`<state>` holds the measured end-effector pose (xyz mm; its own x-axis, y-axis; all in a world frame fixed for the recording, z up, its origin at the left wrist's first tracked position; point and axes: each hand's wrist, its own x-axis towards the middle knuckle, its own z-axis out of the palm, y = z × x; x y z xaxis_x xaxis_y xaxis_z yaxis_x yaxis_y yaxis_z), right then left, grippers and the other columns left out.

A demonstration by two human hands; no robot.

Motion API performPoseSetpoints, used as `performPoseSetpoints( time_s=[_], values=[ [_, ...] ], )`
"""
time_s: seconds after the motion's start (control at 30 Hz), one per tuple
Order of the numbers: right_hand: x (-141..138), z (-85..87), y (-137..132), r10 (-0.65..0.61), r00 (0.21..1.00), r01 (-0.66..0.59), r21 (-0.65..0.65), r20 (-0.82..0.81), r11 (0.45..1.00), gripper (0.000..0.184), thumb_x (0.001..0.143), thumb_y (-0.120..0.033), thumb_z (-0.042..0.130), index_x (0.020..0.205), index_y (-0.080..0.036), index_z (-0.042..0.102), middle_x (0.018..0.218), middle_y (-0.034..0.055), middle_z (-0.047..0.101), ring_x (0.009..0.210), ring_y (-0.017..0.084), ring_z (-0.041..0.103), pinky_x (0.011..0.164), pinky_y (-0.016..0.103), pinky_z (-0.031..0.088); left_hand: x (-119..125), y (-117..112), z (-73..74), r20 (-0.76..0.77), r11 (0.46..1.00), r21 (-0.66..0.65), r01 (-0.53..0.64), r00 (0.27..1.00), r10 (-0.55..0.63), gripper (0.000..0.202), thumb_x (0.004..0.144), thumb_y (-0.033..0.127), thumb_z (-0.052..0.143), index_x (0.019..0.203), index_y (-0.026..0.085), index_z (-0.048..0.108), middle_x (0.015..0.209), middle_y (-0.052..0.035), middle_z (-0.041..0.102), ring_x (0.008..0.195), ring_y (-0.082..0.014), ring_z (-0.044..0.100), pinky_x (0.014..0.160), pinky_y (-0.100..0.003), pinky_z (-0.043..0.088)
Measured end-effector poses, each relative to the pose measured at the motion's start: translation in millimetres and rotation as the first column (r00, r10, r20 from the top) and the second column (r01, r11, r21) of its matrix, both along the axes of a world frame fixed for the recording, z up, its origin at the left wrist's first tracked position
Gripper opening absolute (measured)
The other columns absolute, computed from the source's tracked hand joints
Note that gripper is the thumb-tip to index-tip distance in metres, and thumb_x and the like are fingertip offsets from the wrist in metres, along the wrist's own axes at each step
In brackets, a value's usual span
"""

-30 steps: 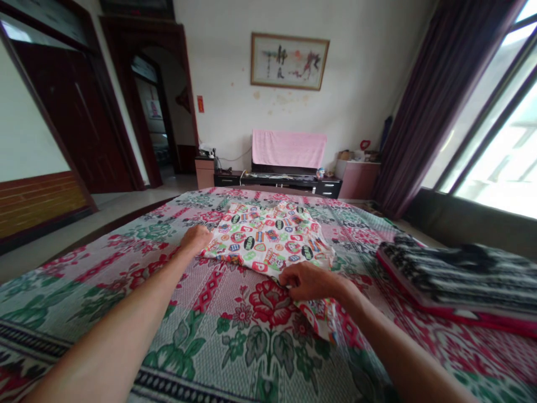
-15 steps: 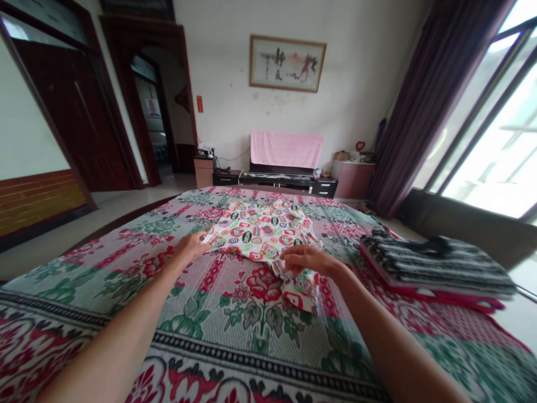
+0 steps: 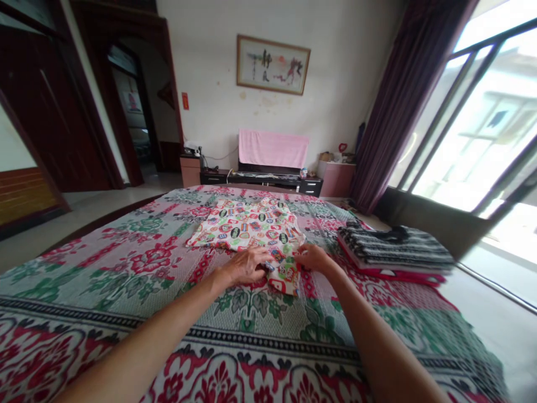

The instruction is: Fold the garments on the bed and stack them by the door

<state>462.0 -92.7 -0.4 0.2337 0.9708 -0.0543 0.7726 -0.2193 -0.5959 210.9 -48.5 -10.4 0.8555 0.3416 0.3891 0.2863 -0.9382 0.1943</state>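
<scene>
A small white garment [image 3: 247, 226] printed with colourful badges lies flat on the flowered bedspread [image 3: 126, 268]. Its near right part hangs towards me as a narrow flap [image 3: 285, 277]. My left hand [image 3: 247, 266] rests on the near edge of the garment, fingers curled onto the cloth beside the flap. My right hand [image 3: 312, 258] pinches the flap's right edge. The two hands are close together, either side of the flap.
A folded stack of black-and-white striped cloth with a red edge [image 3: 394, 253] lies on the bed to the right. Beyond the bed stand a low dark cabinet [image 3: 260, 180] under a pink cloth [image 3: 272, 148], a doorway at left, and curtained windows at right.
My left hand has left the garment's left corner and moved right to the near edge beside the flap. My right hand stays at the flap. The view has shifted to the right.
</scene>
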Motion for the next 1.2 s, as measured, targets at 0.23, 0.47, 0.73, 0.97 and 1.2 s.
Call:
performPoseSetpoints(
  time_s=[0.23,0.47,0.73,0.97,1.2],
  values=[
    [-3.7,-2.5,1.0,-0.022,0.965,0.033,0.038,-0.262,0.999,0.025,0.073,-0.023,0.055,0.095,-0.014,0.064,0.045,-0.0063,0.051,0.042,0.01,0.048,0.043,0.019,0.036,24.7,4.9,-5.9,0.027,0.969,-0.213,-0.122,0.991,0.13,0.025,0.079,0.017,0.044,0.079,0.017,0.069,0.079,-0.0048,0.068,0.075,-0.0153,0.059,0.074,-0.026,0.044],
    [10.3,-11.3,10.3,0.022,0.966,0.047,0.26,-0.258,0.964,0.035,0.071,-0.025,0.054,0.102,-0.014,0.065,0.075,0.0012,0.062,0.065,0.013,0.057,0.059,0.024,0.044,39.1,18.7,1.9,0.073,0.808,-0.515,-0.287,0.924,0.375,0.042,0.085,0.047,0.039,0.054,0.019,0.045,0.051,0.003,0.036,0.052,-0.011,0.035,0.052,-0.025,0.025],
    [-7.8,17.1,-11.0,0.404,0.904,-0.347,0.312,-0.139,0.884,0.057,0.07,-0.032,0.064,0.125,-0.023,0.055,0.12,0.0064,0.058,0.105,0.022,0.055,0.092,0.037,0.044,44.3,28.2,7.0,0.009,0.711,-0.612,-0.346,0.896,0.443,0.045,0.076,0.057,0.043,0.051,0.021,0.034,0.05,0.0041,0.026,0.052,-0.0108,0.028,0.051,-0.027,0.02],
    [-28.4,9.8,-6.6,0.376,0.921,-0.294,0.452,-0.103,0.842,0.05,0.072,-0.043,0.063,0.115,-0.017,0.058,0.109,0.0078,0.063,0.101,0.021,0.057,0.089,0.033,0.044,41.8,27.5,7.6,0.007,0.716,-0.595,-0.365,0.888,0.46,0.047,0.082,0.055,0.038,0.051,0.019,0.041,0.049,0.0039,0.032,0.053,-0.0112,0.034,0.051,-0.026,0.025],
    [-34.5,4.2,4.7,0.139,0.972,-0.03,0.488,-0.189,0.872,0.027,0.078,-0.039,0.043,0.063,-0.018,0.05,0.055,-0.0044,0.04,0.054,0.009,0.038,0.051,0.021,0.031,26.2,11.6,-2.2,0.279,0.827,-0.523,-0.206,0.876,0.394,0.054,0.079,0.048,0.057,0.124,0.019,0.055,0.099,-0.006,0.068,0.092,-0.0197,0.062,0.081,-0.028,0.047]
  ],
)
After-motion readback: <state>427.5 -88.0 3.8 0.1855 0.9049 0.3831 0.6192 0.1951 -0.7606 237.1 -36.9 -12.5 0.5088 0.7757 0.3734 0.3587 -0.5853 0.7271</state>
